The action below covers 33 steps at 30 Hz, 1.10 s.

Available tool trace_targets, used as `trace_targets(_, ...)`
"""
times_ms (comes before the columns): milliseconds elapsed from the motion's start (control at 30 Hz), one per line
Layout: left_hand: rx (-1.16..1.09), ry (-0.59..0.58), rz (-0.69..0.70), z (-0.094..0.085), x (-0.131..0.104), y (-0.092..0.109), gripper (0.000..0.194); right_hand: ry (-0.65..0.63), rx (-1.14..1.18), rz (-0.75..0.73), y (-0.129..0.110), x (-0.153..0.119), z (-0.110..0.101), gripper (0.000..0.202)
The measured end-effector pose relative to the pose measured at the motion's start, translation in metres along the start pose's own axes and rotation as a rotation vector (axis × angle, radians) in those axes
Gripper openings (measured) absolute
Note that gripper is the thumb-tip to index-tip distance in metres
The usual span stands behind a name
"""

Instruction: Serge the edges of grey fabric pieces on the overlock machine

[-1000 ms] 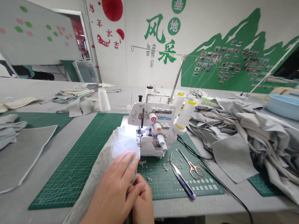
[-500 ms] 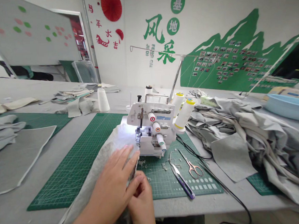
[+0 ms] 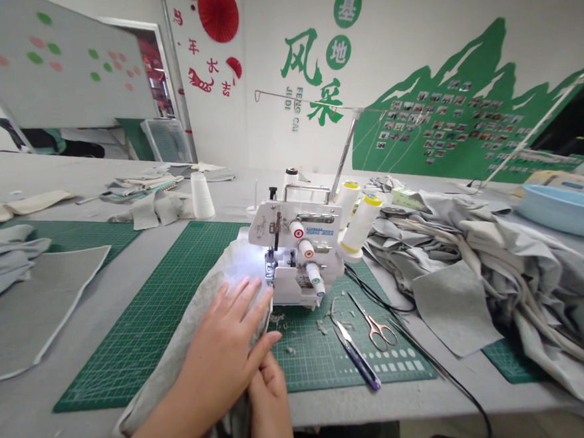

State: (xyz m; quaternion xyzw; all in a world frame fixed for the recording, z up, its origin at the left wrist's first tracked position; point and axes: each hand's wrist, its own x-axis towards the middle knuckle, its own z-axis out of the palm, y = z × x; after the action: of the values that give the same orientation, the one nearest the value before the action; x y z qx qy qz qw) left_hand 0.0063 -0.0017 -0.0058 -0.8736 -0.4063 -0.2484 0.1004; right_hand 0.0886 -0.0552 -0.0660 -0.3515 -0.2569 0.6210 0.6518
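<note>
1. Left grip [image 3: 225, 347]: wide, palm down on limp grey cloth [image 3: 175, 364], which reached the white serger [image 3: 286, 285] ahead.
2. Right grip [image 3: 270, 394]: curled below the left thumb by the cloth's edge; whether it pinched fabric, I could not tell.
3. Beyond both, the serger's blue lettering was illegible; green wall lettering [image 3: 326, 101] read "风采 FENG CAI".
4. Rightward lay copper-handled scissors [image 3: 381, 335].

Head camera: I looked from the wearer's head, forward and down across the table [image 3: 335, 404].
Nearest: left hand [image 3: 225, 347] and right hand [image 3: 270, 387], which lay close to my lens.
Sewing machine [image 3: 286, 281]: stood mid-view, just beyond.
Far wall [image 3: 265, 54]: faced me.
Span: reached from left whiteboard [image 3: 73, 94] to right basin [image 3: 566, 210].
</note>
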Motion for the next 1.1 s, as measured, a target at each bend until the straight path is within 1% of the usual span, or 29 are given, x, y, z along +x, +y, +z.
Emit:
trace_targets(100, -0.007, 0.014, 0.021, -0.005, -0.009, 0.009, 0.055, 0.066, -0.089, -0.02, 0.007, 0.004, 0.001, 0.045)
trace_targets(233, -0.002, 0.027, 0.013, -0.007, -0.019, 0.021, 0.065, 0.156, -0.235, -0.148, 0.015, 0.01, -0.001, 0.041)
trace_targets(300, 0.0, 0.03, -0.012, -0.004, -0.021, 0.023, 0.064, 0.131, -0.258, -0.161, 0.017, 0.011, -0.005, 0.038)
trace_targets(367, -0.009, 0.037, -0.038, 0.0, -0.02, 0.024, 0.061, 0.076, -0.25, -0.127, 0.018, 0.01, -0.009, 0.035)
trace_targets(433, -0.019, 0.052, -0.056, 0.004, -0.019, 0.024, 0.058, 0.078, -0.17, -0.09, 0.02, 0.007, -0.012, 0.033)
trace_targets(533, -0.041, 0.055, -0.079, 0.007, -0.017, 0.023, 0.054, 0.16, 0.018, -0.067, 0.023, 0.004, -0.014, 0.038)
trace_targets(600, -0.059, 0.037, -0.089, 0.006, -0.015, 0.021, 0.053, 0.146, 0.071, -0.068, 0.024, 0.004, -0.016, 0.038)
trace_targets(733, -0.073, 0.01, -0.087, 0.004, -0.011, 0.017, 0.054, 0.112, -0.039, -0.113, 0.017, 0.004, -0.022, 0.032)
trace_targets(867, -0.058, -0.01, -0.079, 0.003, -0.007, 0.013, 0.055, 0.151, -0.153, -0.148, 0.006, 0.005, -0.021, 0.032)
trace_targets(967, -0.054, -0.004, -0.066, 0.003, -0.004, 0.009, 0.053, 0.191, -0.16, -0.175, 0.003, 0.007, -0.015, 0.026)
trace_targets(1100, -0.069, 0.009, -0.041, 0.004, -0.001, 0.003, 0.05, 0.279, -0.181, -0.246, 0.003, 0.009, -0.011, 0.025)
